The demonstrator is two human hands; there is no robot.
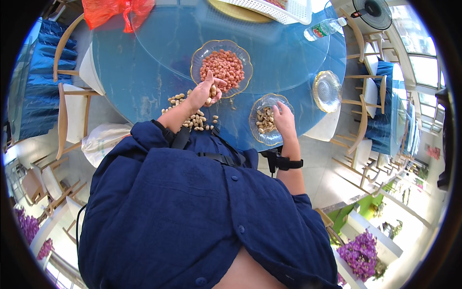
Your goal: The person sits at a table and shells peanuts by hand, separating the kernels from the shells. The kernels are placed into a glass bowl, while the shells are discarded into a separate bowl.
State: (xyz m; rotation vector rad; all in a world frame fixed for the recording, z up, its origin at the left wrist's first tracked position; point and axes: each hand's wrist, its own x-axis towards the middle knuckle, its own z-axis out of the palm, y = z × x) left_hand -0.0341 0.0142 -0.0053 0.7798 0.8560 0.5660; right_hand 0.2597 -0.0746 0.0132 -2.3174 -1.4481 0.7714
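Observation:
My left hand (204,93) is palm up, holding a few unshelled peanuts (213,90) at the near rim of a gold-edged glass bowl (196,59). Shelled, red-skinned peanuts (223,68) are heaped in that bowl. Under and beside my left wrist, a loose pile of unshelled peanuts (196,121) lies on the table. My right hand (284,119) hangs over the right side of a second gold-rimmed glass bowl (257,135), which contains peanut shells (265,119). Its fingers are slightly apart, and nothing shows between them.
The round table (119,83) has a blue surface and a raised glass turntable (166,43). Stacked glass bowls (327,91) stand at right, below a water bottle (323,29). A white plastic basket (288,12) and a red plastic bag (108,14) are at the back. Wooden chairs (65,119) surround the table.

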